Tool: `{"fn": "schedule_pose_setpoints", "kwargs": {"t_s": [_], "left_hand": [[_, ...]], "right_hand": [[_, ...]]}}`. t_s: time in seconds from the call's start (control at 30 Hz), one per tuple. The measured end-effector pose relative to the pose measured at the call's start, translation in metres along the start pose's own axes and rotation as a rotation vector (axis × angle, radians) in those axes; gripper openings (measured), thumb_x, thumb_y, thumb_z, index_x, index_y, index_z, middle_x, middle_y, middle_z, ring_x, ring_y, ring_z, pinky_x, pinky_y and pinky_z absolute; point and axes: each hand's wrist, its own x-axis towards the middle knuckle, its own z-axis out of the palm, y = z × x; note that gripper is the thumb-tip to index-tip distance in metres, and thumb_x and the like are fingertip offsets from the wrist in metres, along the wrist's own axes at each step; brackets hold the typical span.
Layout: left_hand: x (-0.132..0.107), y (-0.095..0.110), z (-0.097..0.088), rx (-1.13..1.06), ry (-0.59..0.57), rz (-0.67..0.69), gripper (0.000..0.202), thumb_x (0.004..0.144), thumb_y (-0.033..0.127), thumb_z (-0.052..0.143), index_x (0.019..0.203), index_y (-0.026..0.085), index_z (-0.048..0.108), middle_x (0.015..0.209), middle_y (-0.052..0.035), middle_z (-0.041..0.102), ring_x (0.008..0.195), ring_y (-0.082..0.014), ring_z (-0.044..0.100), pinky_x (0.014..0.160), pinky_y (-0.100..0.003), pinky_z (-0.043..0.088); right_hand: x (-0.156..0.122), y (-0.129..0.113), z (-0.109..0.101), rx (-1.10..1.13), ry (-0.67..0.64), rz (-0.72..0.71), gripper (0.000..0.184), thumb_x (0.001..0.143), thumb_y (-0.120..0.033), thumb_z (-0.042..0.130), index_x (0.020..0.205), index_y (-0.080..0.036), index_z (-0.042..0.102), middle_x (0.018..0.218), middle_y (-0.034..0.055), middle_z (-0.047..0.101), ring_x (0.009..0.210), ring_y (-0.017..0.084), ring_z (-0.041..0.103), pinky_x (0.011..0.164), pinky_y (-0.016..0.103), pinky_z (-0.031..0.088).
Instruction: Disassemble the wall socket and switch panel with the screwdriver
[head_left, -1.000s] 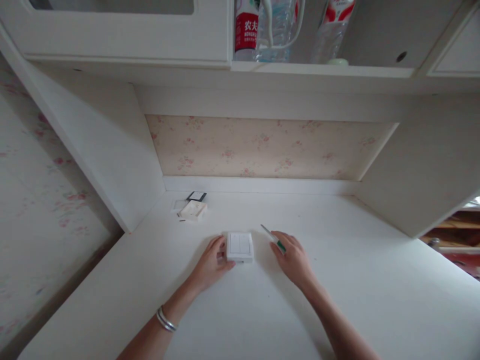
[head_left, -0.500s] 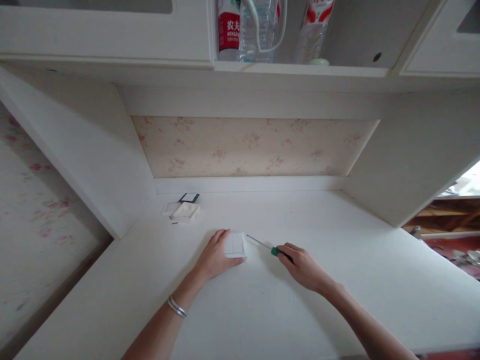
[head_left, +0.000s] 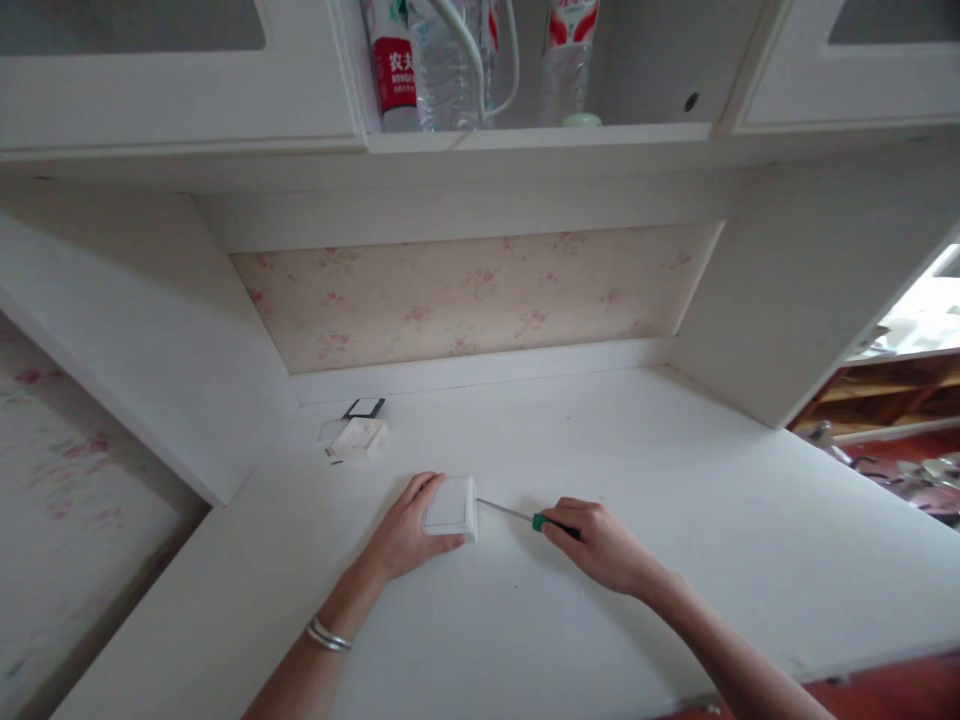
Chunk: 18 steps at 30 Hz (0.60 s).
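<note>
My left hand [head_left: 411, 530] is closed around the left side of a white square box-like piece [head_left: 451, 503], which looks like a wall switch. The thumb lies along its near edge and the fingers along the far one. My right hand [head_left: 592, 540] grips a screwdriver [head_left: 538, 522] with a green and black handle. Its thin metal shaft points left, and the tip is at the right side of the white switch. Whether the tip is in a slot or just touching, I cannot tell.
On the white tabletop [head_left: 600, 640], at the back left, lie an open white box [head_left: 360, 438], a dark-framed plate [head_left: 364, 408] and a small dark piece [head_left: 336, 462]. Overhead, a cabinet shelf [head_left: 525, 140] holds several plastic bottles [head_left: 568, 70]. Side panels bound the tabletop left and right.
The screwdriver tip has come from just off the switch's upper right corner to its right side. The switch is slightly turned in my left hand. The whole view has tilted and shifted.
</note>
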Motion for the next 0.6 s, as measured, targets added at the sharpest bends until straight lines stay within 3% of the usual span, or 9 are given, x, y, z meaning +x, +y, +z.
{"fn": "schedule_pose_setpoints", "kwargs": {"t_s": [0.2,0.33,0.47,0.6], "left_hand": [[0.000,-0.002,0.002,0.051,-0.026,0.031,0.082,0.070,0.056,0.066,0.137,0.021,0.036,0.139,-0.0106,0.038,0.127,-0.0288,0.039,0.107,-0.041,0.035],[0.000,-0.003,0.004,0.087,-0.025,0.063,0.083,0.069,0.057,0.066,0.138,0.022,0.036,0.139,-0.0111,0.040,0.127,-0.0302,0.039,0.107,-0.043,0.035],[0.000,-0.003,0.004,0.112,-0.028,0.066,0.082,0.071,0.060,0.062,0.138,0.021,0.036,0.140,-0.0112,0.039,0.128,-0.0296,0.038,0.107,-0.042,0.035],[-0.001,-0.001,0.003,0.118,-0.037,0.064,0.083,0.070,0.062,0.062,0.138,0.021,0.036,0.140,-0.0112,0.039,0.128,-0.0294,0.039,0.107,-0.042,0.035]], "right_hand": [[-0.003,0.003,-0.003,-0.004,-0.032,-0.040,0.031,0.093,-0.032,0.039,0.101,-0.026,0.068,0.086,0.0025,0.065,0.075,0.014,0.061,0.069,0.024,0.043],[0.001,0.002,-0.009,-0.170,-0.092,-0.074,0.033,0.093,-0.033,0.037,0.102,-0.025,0.067,0.087,0.0036,0.065,0.076,0.015,0.062,0.067,0.025,0.042],[0.009,-0.001,-0.025,-0.358,-0.127,-0.136,0.032,0.093,-0.036,0.037,0.111,-0.029,0.063,0.097,0.0034,0.065,0.075,0.016,0.062,0.063,0.026,0.040],[0.021,-0.002,-0.044,-0.294,-0.219,-0.256,0.030,0.092,-0.035,0.041,0.111,-0.030,0.063,0.101,0.0023,0.065,0.085,0.017,0.062,0.072,0.026,0.041]]}}
